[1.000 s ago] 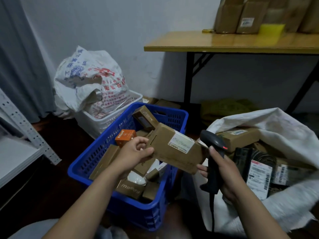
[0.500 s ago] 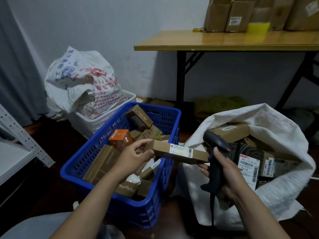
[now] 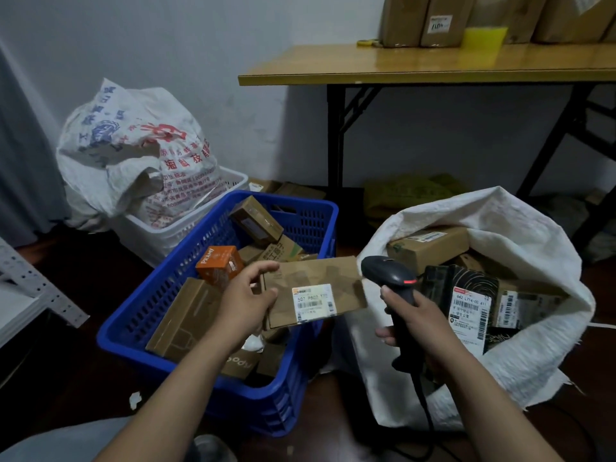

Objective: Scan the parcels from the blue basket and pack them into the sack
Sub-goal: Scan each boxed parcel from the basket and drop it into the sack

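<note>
My left hand point(image 3: 248, 300) grips the left end of a flat brown cardboard parcel point(image 3: 316, 281) over the right side of the blue basket point(image 3: 140, 315). Its white barcode label point(image 3: 312, 303) faces up toward me. My right hand point(image 3: 415, 320) grips the handle of a black barcode scanner point(image 3: 388, 273), whose head sits just right of the parcel with a red light showing. Several brown boxes and an orange box point(image 3: 220, 265) lie in the basket. The white sack point(image 3: 520, 235) stands open on the right with several parcels inside.
A printed white bag point(image 3: 133, 151) sits in a white basket point(image 3: 186, 225) behind the blue one. A wooden folding table point(image 3: 416, 66) with stacked cartons stands at the back. A metal shelf upright point(image 3: 30, 288) is at the left. The scanner cable runs down to the dark floor.
My left hand turned the parcel from edge-on to flat, so its label now faces up. The scanner moved a little left, close to the parcel's right end.
</note>
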